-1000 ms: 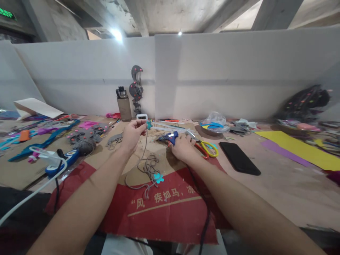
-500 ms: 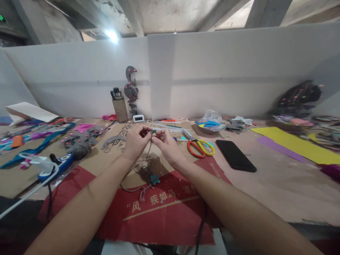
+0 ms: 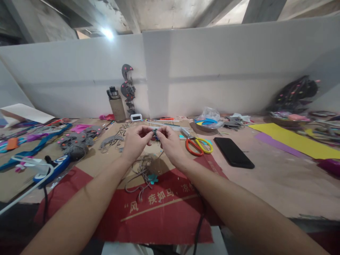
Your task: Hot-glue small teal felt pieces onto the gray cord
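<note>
My left hand [image 3: 136,142] and my right hand [image 3: 170,144] meet above the cardboard, thumbs and fingertips pinched. Between them is a small dark teal piece [image 3: 155,132], too small and covered to make out its kind; both hands grip it. A strand of grey cord hangs below the fingers. Under my hands, a loose tangle of grey cord [image 3: 142,168] lies on the cardboard, and a teal flower-shaped cutout [image 3: 153,178] rests against it. Scissors [image 3: 198,146] with one red and one yellow handle lie open to the right of my right hand.
A black phone [image 3: 233,153] lies right of the scissors. Red printed cardboard [image 3: 159,216] covers the front. At left are a blue power strip [image 3: 57,166] and grey yarn [image 3: 78,150]. A bottle [image 3: 116,106] and small clock [image 3: 136,117] stand before the white partition [image 3: 212,63].
The view has shifted slightly. My right hand has turned a little, and both sets of fingertips now close tighter around the small teal piece. The cord below hangs differently.
</note>
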A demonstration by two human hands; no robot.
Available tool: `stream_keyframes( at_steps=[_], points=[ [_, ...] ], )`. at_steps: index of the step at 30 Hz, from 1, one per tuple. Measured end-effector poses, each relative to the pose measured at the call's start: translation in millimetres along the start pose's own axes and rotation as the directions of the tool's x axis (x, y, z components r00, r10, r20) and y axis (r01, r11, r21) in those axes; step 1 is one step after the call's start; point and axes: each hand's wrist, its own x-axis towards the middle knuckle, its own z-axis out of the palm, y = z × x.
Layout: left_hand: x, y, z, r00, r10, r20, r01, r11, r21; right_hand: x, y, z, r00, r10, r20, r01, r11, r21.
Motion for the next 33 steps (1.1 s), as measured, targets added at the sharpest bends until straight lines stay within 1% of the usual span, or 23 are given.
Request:
stream_keyframes(
  at_steps=[5,9,15,19,22,27,30,33],
  points=[
    [-0.5,-0.3,-0.7,1.000,0.022,-0.021,-0.021,0.999,0.031,-0.3,-1.5,-0.6,1.000,-0.017,-0.007,0.017,1.000,-0.026],
    [-0.4,0.1,-0.6,0.999,0.012,-0.044,-0.011,0.999,0.039,-2.4,-4.7,-0.5,0.997,-0.071,0.000,0.071,0.995,-0.070],
    [-0.7,0.6,-1.7,0.998,0.031,-0.059,-0.029,0.999,0.039,-3.5,-6.3,-2.4,0.990,-0.139,0.003,0.137,0.971,-0.196],
    [-0.6,1.6,-2.6,0.998,0.004,-0.065,-0.002,0.999,0.032,-3.1,-5.4,-3.6,0.984,-0.179,-0.008,0.170,0.944,-0.282],
    [-0.4,4.1,-2.4,0.998,-0.023,-0.059,0.022,1.000,-0.016,-3.8,-5.7,-3.7,0.977,-0.212,-0.012,0.197,0.929,-0.314],
    [0.4,5.2,-2.4,0.994,-0.110,-0.025,0.104,0.982,-0.158,-5.8,-7.4,-3.8,0.970,-0.245,-0.013,0.225,0.912,-0.343],
    [1.6,4.0,-2.4,0.988,-0.152,-0.007,0.146,0.961,-0.237,-5.2,-7.3,-4.5,0.970,-0.240,-0.017,0.220,0.913,-0.343],
    [2.5,3.9,-2.0,0.981,-0.192,0.020,0.189,0.935,-0.300,-3.1,-5.4,-5.1,0.980,-0.197,-0.036,0.175,0.928,-0.328]
  ],
)
